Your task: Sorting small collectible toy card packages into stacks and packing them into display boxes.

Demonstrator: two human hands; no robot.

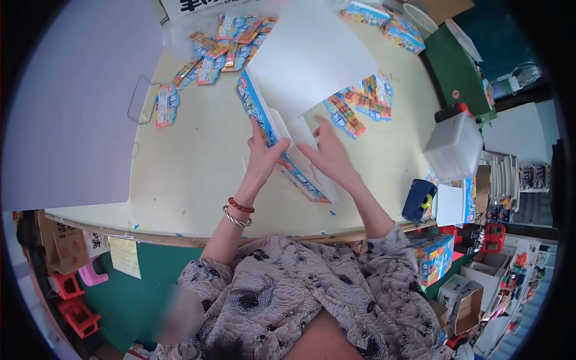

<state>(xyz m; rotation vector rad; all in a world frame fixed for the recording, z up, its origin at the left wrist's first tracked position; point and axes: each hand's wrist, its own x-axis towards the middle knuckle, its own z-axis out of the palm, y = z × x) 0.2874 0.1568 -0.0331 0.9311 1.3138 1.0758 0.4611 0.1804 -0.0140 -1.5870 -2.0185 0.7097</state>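
Note:
A thin cardboard box (257,109), printed blue outside and white inside, is held tilted over the table in front of me, partly folded up. Its large white lid panel (312,54) stands out toward the far side. My left hand (264,157) is closed on the blue printed side wall, thumb on the inner side. At the box's right side is my right hand (333,159), thumb and fingers apart and slightly blurred, against or close to the white inner flap. Small colourful snack packets (210,63) lie in a loose pile at the far left. More packets (348,120) lie just beyond my right hand.
Two printed boxes (405,36) sit at the far right beside a white basket (420,21). A dark blue cup (418,201) and a translucent container (454,144) stand along the right edge. A large pale panel (78,108) covers the left side.

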